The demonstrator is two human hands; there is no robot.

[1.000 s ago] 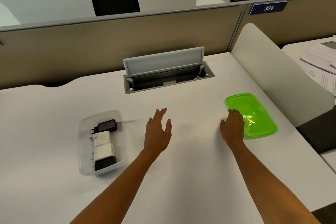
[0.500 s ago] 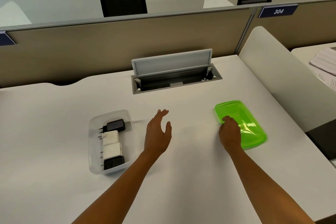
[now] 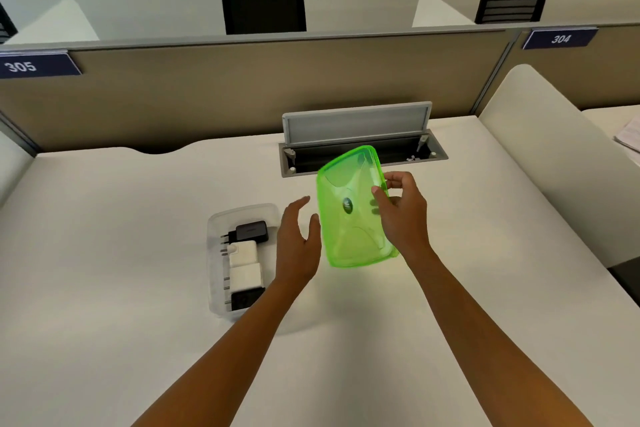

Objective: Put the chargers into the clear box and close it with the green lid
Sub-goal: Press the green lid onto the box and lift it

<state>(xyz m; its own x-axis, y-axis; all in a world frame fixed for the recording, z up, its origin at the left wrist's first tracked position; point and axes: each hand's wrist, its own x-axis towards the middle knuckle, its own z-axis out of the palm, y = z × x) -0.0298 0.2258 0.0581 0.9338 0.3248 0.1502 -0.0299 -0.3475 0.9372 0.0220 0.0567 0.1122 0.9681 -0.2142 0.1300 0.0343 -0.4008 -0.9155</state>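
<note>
Right hand (image 3: pixel 401 215) pinches the green lid (image 3: pixel 349 208) by its long edge, tilted up beside the clear box (image 3: pixel 221 308), while the left hand (image 3: pixel 298 246) waits open; thin, light, bendy plastic, best gripped at the rim.

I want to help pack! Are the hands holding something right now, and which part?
The right hand holds the green lid by its right edge, lifted and tilted. The left hand is open, holding nothing.
</note>
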